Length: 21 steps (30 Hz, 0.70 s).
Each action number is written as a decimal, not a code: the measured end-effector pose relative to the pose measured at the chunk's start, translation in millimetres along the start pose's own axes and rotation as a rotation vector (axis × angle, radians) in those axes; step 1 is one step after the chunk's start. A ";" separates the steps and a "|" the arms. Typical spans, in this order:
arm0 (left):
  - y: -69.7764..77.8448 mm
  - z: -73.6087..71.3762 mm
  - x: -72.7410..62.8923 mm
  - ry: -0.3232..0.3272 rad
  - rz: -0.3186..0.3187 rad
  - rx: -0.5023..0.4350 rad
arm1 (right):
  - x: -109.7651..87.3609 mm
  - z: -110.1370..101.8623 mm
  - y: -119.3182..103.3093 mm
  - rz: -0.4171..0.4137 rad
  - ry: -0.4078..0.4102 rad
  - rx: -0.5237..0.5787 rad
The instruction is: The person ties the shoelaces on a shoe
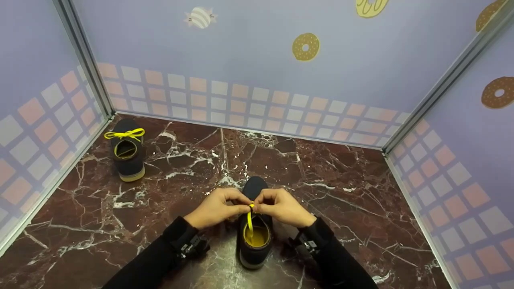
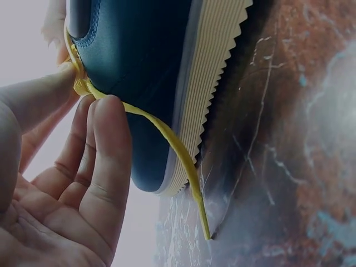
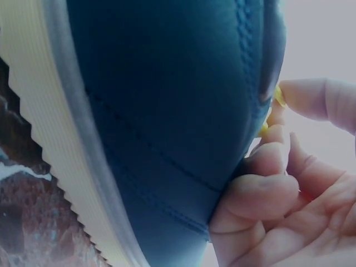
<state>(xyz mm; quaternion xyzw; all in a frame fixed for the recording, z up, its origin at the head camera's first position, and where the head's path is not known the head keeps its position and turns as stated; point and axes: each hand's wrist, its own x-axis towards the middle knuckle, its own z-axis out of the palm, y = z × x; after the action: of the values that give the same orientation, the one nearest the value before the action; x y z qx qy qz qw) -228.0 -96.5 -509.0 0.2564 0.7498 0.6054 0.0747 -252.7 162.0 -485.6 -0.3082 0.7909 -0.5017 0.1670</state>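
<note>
A dark shoe with a pale ridged sole stands on the surface in front of me, toe pointing away. My left hand and right hand meet over its upper, both pinching its yellow shoelace. One length of lace drops back into the shoe's opening. In the left wrist view, thumb and fingers grip the lace at a looped spot, and a loose end trails down past the sole. From the right wrist, a bit of lace shows at the thumb tip, with curled fingers against the shoe's side.
A matching dark shoe stands at the back left, its yellow lace tied in a bow. The dark red marbled surface is bounded by lilac printed panels at the back and both sides, with metal corner posts.
</note>
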 end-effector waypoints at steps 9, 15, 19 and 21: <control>-1.5 0.3 0.8 0.017 0.024 0.056 | -0.5 0.1 0.3 0.010 -0.001 0.001; -2.4 1.4 1.1 0.030 0.022 0.079 | -0.2 0.0 0.5 0.010 -0.005 0.005; -2.6 1.7 0.4 0.033 0.013 0.054 | -0.2 -0.3 0.8 0.013 -0.009 0.016; -2.8 1.7 0.4 0.036 0.013 0.051 | -0.2 -0.3 0.8 0.013 -0.008 0.015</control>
<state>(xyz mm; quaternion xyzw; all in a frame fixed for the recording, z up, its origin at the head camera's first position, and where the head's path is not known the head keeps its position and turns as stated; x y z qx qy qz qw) -228.4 -95.2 -512.0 0.2522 0.7644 0.5912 0.0509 -253.0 162.5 -486.2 -0.3039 0.7884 -0.5051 0.1759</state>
